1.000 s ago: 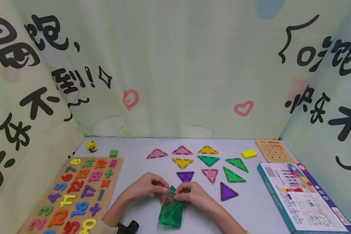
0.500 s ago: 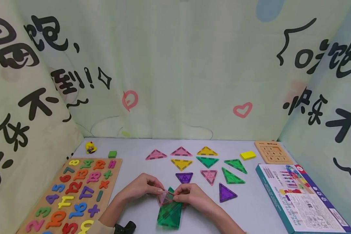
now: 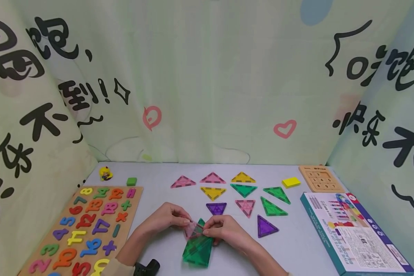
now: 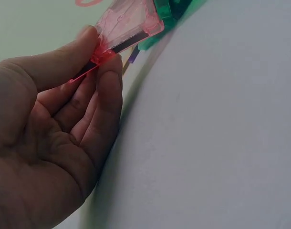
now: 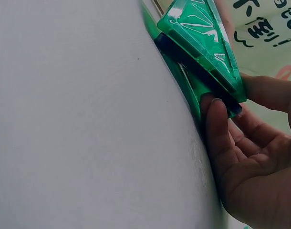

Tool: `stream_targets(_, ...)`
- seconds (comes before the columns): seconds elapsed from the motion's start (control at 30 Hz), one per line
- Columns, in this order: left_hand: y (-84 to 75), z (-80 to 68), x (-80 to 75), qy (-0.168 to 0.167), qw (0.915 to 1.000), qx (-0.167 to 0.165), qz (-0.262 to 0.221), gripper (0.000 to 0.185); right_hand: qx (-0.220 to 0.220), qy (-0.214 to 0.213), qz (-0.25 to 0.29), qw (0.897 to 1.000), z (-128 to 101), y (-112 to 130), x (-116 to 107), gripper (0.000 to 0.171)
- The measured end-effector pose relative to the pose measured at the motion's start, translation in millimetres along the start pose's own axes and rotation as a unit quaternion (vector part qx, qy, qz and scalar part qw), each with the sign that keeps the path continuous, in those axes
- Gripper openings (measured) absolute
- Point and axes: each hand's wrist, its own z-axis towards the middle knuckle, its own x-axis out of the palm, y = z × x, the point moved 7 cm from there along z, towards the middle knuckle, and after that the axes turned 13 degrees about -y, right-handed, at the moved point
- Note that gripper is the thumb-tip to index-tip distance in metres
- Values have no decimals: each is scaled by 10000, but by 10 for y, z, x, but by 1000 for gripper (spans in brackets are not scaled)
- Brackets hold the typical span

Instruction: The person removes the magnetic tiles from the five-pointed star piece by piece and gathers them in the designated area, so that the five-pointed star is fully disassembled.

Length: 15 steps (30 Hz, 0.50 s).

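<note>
A clear pink triangle tile (image 3: 192, 230) is pinched at its corner by my left hand (image 3: 185, 222) between thumb and fingers; the left wrist view shows this pink tile (image 4: 129, 26) close up in my left hand (image 4: 100, 52). It meets a green triangle tile (image 3: 197, 251) lying near the table's front edge. My right hand (image 3: 207, 232) grips the raised end of a green tile (image 5: 202, 43) with curled fingers (image 5: 217, 129); a second green piece lies flat beneath it.
Several pink, yellow, green and purple triangle tiles (image 3: 243, 189) lie spread behind my hands. A wooden number board (image 3: 86, 226) is at the left and a printed box (image 3: 355, 234) at the right. A small wooden puzzle (image 3: 321, 178), a yellow block (image 3: 291, 182) and a green block (image 3: 131, 181) sit further back.
Both hands stay together at the same spot. The pink tile has shifted slightly left and the green tiles have tipped a little.
</note>
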Motion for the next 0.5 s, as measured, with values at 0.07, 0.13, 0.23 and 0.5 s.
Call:
stream_targets(0.07,10,34,-80,-355,9993,-81,-54,26,7,-14,15,10000,-6,-5,-11,24)
stream_targets(0.13,27,71,-183,-872,9959,-176,-183,26,21,-8,37,10000,-12,-12,-18,24)
stream_targets(0.23,58,127,-315,-1661,9845,-369,-437,22,57,21,67,10000,-26,-26,-22,23)
stream_targets(0.5,29,294,-402,-2719,9617,-277,194,16,148,158,75,9997,-95,-42,11,21)
